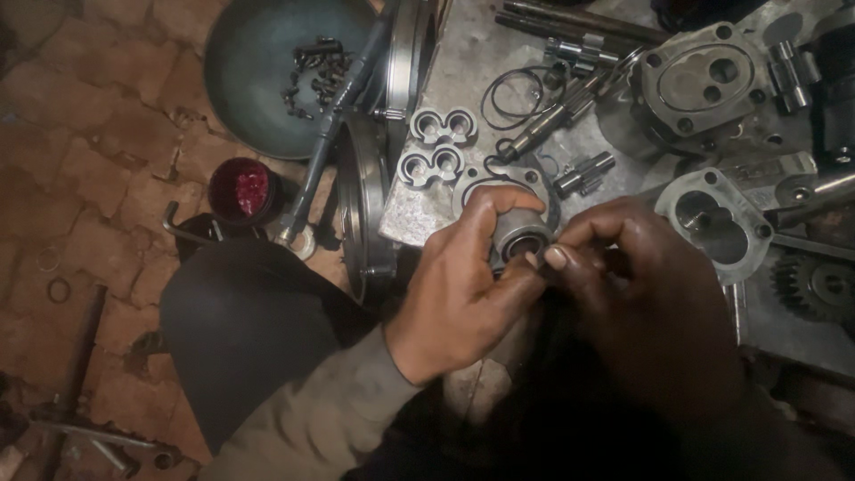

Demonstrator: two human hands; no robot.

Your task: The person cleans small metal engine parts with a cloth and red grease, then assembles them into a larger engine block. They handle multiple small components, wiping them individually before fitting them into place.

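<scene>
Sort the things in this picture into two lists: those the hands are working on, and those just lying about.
In hand:
- left hand
- right hand
- metal ring part, gripped by the left hand, with the right hand's fingertips at its rim

Lying about:
- bowl of bolts
- red-filled tin
- two figure-eight plates
- rubber rings
- gear
- pump housing

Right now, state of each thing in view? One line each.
Left hand: fingers wrapped around a small metal bushing.
Metal bushing: held up, open bore facing the camera.
Right hand: fingertips pinched at the bushing's rim.
Round pan: on the brick floor, holding loose dark bolts.
Red-filled tin: open, upright.
Pump housing: lying on the metal sheet, bores exposed.
Black O-ring: loose, flat on the sheet.
Gear: loose, lying flat.
</scene>
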